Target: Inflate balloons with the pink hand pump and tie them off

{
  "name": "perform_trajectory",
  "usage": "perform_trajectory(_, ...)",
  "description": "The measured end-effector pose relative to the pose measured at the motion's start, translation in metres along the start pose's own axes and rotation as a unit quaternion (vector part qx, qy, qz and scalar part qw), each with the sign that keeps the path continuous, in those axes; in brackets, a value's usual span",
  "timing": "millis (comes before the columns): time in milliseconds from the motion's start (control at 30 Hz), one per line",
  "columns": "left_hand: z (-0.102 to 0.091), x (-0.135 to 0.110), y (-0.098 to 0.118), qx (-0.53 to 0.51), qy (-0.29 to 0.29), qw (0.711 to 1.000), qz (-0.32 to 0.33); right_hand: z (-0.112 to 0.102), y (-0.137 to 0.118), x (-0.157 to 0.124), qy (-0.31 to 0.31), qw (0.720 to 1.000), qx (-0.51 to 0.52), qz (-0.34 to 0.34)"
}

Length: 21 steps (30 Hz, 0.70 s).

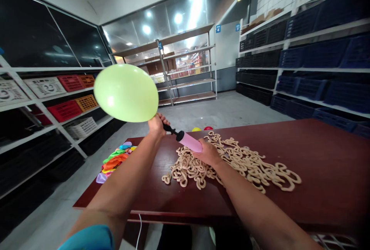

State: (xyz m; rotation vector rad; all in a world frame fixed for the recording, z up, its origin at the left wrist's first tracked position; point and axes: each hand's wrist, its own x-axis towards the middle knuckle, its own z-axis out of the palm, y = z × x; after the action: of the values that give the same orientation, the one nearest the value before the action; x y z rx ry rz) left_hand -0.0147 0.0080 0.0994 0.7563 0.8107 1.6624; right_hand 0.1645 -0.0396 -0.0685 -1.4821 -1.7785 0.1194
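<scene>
A large inflated light-green balloon (126, 93) is up at the left, above the table's far edge. My left hand (157, 125) is closed at the balloon's lower right end, where its neck is hidden in my fingers. From that hand a black end piece leads into a hand balloon pump with a pink barrel (191, 142). My right hand (208, 153) is wrapped round the barrel's near end. Under and beside the pump lies a heap of beige, curled, rope-like pieces (245, 159) on the dark red table (323, 165).
Uninflated balloons in many colours (114, 161) are piled at the table's left edge. Yellow and red round things (208, 128) show past the far edge. Crate shelves (69, 84) stand left, dark-crate shelves (318, 55) right. A white cable (140, 230) hangs in front.
</scene>
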Motion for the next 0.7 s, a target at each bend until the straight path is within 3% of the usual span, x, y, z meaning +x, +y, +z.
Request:
perform_trajectory(167,-0.005,0.015,0.056,-0.006,-0.006,0.999,0.034,-0.001,0.001,0.003,-0.008,1.000,0.012,0.004)
perform_trajectory(300,-0.004,0.022,0.071,-0.009,-0.022,0.998,0.052,0.000,0.002,0.004,0.008,1.000,0.001,0.008)
perform_trajectory(400,0.000,0.023,0.053,-0.012,-0.018,0.999,0.050,0.001,0.003,0.003,0.012,1.000,-0.007,0.014)
perform_trajectory(600,0.014,0.010,-0.014,-0.004,-0.036,0.999,0.002,0.001,0.006,0.001,0.003,0.999,-0.004,0.035)
perform_trajectory(700,0.018,0.000,-0.037,-0.001,-0.035,0.999,-0.021,0.002,0.008,0.001,-0.004,0.999,0.003,0.041)
